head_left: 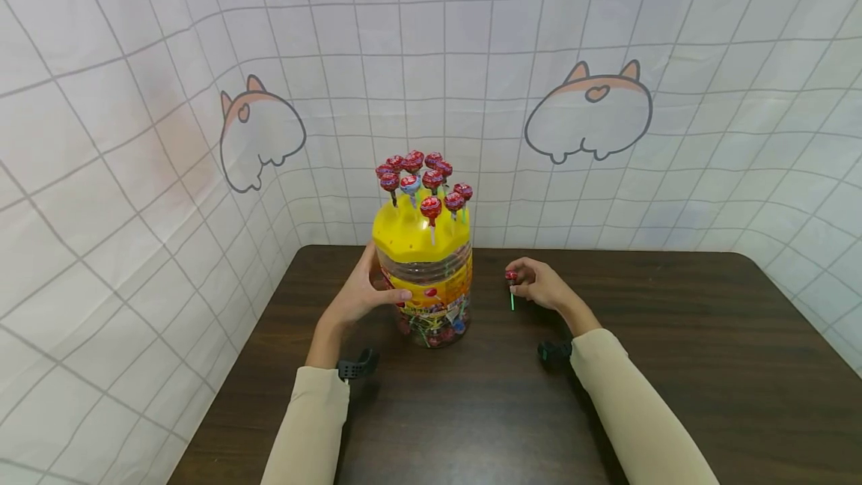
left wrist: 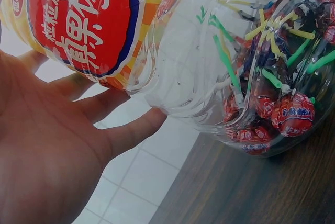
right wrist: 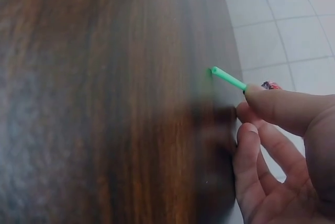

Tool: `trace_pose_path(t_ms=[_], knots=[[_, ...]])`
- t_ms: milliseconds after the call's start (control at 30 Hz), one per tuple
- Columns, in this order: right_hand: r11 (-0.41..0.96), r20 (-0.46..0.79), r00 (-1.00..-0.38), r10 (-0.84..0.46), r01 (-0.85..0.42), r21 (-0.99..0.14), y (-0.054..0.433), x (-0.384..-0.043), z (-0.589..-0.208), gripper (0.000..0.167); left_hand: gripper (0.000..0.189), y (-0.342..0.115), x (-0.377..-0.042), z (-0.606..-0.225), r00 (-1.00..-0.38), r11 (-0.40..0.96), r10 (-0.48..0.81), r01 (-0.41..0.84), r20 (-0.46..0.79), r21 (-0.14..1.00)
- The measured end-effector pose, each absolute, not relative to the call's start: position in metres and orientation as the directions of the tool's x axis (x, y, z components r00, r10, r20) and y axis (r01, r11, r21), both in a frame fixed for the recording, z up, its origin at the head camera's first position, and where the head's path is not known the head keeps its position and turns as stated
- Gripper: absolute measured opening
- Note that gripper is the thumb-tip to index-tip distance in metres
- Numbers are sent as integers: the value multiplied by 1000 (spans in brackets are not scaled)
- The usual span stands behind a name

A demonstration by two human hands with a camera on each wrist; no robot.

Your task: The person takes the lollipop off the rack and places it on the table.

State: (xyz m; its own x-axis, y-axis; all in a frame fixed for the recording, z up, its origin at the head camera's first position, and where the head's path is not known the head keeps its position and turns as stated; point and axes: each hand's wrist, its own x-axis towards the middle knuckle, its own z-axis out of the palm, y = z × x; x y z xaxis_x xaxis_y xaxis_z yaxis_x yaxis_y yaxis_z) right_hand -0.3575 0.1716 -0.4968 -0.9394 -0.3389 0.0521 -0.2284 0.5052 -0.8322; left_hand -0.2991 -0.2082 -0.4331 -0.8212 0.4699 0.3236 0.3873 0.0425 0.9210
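Note:
A clear plastic candy jar [head_left: 434,298] with a yellow lid [head_left: 420,234] stands upright on the dark table. Several red-wrapped lollipops [head_left: 431,208] stick up from the lid, with one light-blue one [head_left: 410,184] among them. My left hand [head_left: 360,294] holds the jar's left side, thumb across the front of the label and fingers reaching behind. More lollipops [left wrist: 293,114] lie loose in the jar's bottom. To the right of the jar, my right hand [head_left: 539,284] pinches a red lollipop [head_left: 512,275] just above the table, its green stick [right wrist: 229,79] pointing down; fingers partly hide its head.
The dark wooden table [head_left: 673,335] extends to both sides and in front of the jar. A white grid-patterned cloth [head_left: 444,81] hangs behind the table and along its left and right sides. Dark wrist straps [head_left: 555,352] are on both wrists.

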Motion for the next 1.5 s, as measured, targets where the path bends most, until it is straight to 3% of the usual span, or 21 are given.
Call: trace_pose_path(t_ms=[667,1500], knots=[[594,-26,-962,-273,-147,-791,167,-355,-492,36,101,-205,-298,-430,-808,25,483,397,336,918],[579,-8,-973,-229,-129,-805,165,-355,-496,36,99,-207,-299,-432,-812,30,479,394,333,918]])
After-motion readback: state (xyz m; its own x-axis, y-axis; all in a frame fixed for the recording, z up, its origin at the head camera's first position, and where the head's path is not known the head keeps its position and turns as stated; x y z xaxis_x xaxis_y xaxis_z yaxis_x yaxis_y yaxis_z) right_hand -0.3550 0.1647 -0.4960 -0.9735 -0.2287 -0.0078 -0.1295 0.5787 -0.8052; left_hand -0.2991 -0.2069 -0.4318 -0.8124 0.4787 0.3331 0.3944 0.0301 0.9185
